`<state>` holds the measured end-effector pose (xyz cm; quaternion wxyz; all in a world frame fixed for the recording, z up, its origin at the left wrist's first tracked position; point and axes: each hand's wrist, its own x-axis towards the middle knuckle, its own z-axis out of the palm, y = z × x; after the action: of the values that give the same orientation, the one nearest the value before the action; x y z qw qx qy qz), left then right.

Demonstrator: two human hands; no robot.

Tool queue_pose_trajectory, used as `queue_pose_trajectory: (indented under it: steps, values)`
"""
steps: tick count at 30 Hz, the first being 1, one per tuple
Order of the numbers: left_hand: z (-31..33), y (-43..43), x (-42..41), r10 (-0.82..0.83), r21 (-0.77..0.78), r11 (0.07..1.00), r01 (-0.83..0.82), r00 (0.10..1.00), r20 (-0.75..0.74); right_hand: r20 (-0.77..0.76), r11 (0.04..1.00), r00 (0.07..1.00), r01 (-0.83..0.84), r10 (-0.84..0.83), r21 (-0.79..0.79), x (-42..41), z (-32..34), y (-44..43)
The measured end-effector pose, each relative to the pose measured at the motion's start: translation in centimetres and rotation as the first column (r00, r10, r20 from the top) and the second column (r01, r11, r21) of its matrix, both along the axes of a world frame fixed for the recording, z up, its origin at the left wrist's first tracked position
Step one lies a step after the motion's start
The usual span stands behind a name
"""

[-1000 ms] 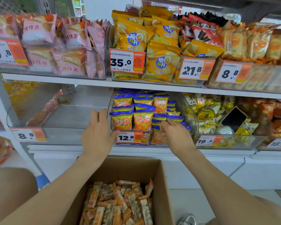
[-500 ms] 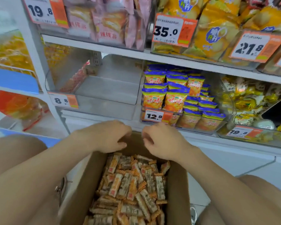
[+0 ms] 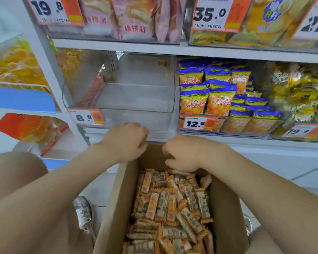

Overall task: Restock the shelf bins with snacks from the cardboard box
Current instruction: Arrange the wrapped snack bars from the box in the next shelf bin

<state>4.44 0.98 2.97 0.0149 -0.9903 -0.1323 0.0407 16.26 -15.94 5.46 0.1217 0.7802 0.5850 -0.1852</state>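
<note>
Head view showed a cardboard box (image 3: 114, 208) below the shelf, full of small wrapped snack bars (image 3: 169, 204). Both hands were over its far end — the left hand (image 3: 125, 142) by the far left corner, the right hand (image 3: 182, 154) just above the bars. Both had fingers curled down, but I could not tell if they pinched anything. A clear bin (image 3: 136, 107) sat just above.

The shelf (image 3: 228, 141) bears clear bins (image 3: 136, 107), side by side.

Clear bin (image 3: 136, 99) open-topped – shelf (image 3: 173, 50) overhead
</note>
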Motion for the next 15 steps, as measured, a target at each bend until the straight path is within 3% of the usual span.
queue_pose_trajectory:
  steps: [3, 5, 8, 11, 15]
  values:
    - [0.7, 0.9, -0.6, 0.070, -0.056, 0.997, -0.055, 0.945, 0.319, 0.054, 0.993, 0.996, 0.067, -0.072, 0.095, -2.0, 1.2, 0.9]
    - [0.9, 2.1, -1.0, 0.058, 0.012, 0.998, -0.068, 0.915, 0.399, 0.103, 0.959, 0.984, 0.113, -0.143, 0.259, -2.9, 1.8, 1.3]
    - [1.4, 5.1, -2.1, 0.162, 0.135, 0.967, -0.216, 0.930, 0.330, 0.112, 0.828, 0.960, 0.160, -0.258, 0.537, -3.0, 2.8, 2.9]
    - [2.4, 7.8, -3.4, 0.269, 0.187, 0.931, -0.313, 0.936, 0.229, 0.073, 0.713, 0.953, 0.168, -0.294, 0.681, -2.3, 3.6, 5.4]
    - [3.1, 9.2, -3.6, 0.300, 0.176, 0.929, -0.324, 0.942, 0.151, 0.140, 0.777, 0.942, 0.163, -0.307, 0.608, -0.7, 2.9, 8.4]
